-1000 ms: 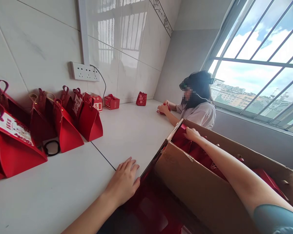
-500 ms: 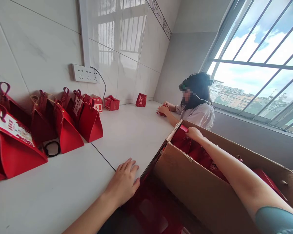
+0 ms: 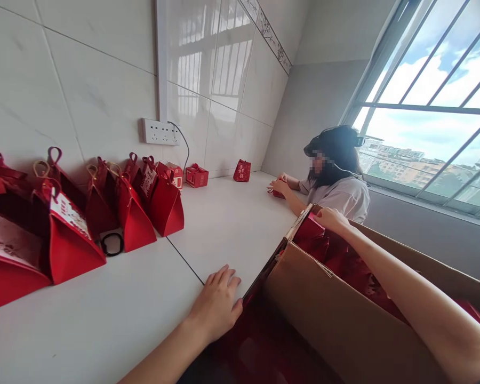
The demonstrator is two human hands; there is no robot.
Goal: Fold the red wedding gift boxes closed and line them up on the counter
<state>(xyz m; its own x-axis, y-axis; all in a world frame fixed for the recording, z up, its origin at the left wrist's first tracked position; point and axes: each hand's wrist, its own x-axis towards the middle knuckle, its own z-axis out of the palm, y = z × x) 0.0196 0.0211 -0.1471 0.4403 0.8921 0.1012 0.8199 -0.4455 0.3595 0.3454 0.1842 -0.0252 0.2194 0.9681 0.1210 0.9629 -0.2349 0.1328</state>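
Note:
My left hand (image 3: pixel 218 306) rests palm down on the white table (image 3: pixel 232 224) near its edge, fingers slightly apart and holding nothing. Over the far end of an open cardboard carton (image 3: pixel 336 314), my right hand (image 3: pixel 333 220) has its fingers closed on the top of a red gift bag (image 3: pixel 310 234). Those fingertips are partly hidden. More red bags (image 3: pixel 354 266) lie packed in the carton below my right forearm. At the left of the table stand several red triangular gift bags (image 3: pixel 135 218) with loop handles.
A black ring-shaped item (image 3: pixel 112 244) lies among the standing bags. Small red boxes (image 3: pixel 197 176) and a small red bag (image 3: pixel 242 170) stand along the tiled wall, below a power socket (image 3: pixel 160 132). Across the table, another person (image 3: pixel 340 186) handles a red item (image 3: pixel 280 188).
The view has swung a little to the left, so more standing bags show. Both my hands keep nearly the same places on the table and at the carton.

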